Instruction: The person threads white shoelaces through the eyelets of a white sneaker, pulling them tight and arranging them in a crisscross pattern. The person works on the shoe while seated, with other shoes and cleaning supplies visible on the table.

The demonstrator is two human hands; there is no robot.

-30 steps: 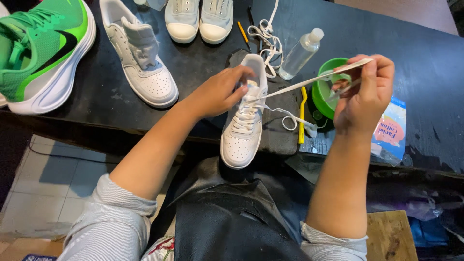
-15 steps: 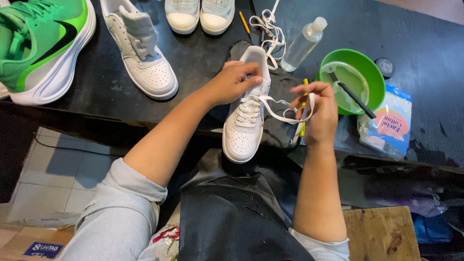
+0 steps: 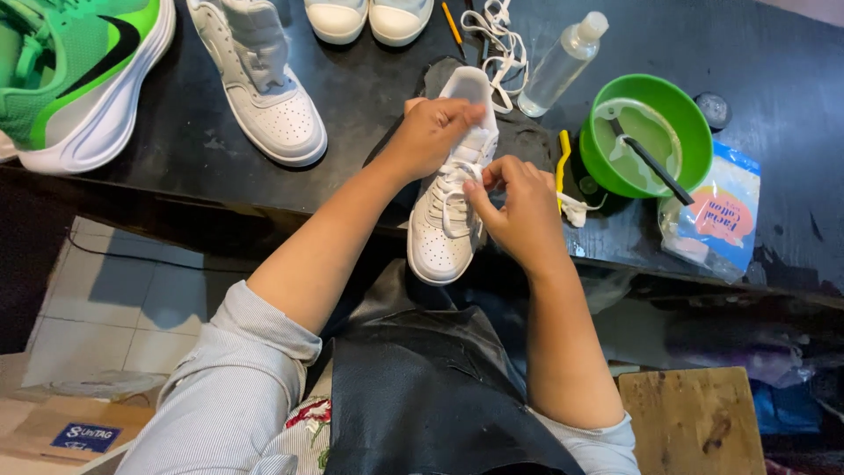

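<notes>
One white sneaker [image 3: 448, 211] at table edge, centre: our left hand [image 3: 431, 132] grips its tongue, our right hand [image 3: 519, 207] pinches the white lace [image 3: 453, 189]. At 3 o'clock, a clear packet [image 3: 716, 215] with pink oval label. Half a second earlier, the right hand held the lace further out at 3 o'clock.

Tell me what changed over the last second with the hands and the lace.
The right hand, which had stretched the lace out toward the green bowl, came back to the white shoe and now pinches the lace at the eyelets. The left hand stayed gripping the shoe's top. Bottle and other shoes stayed put.
</notes>
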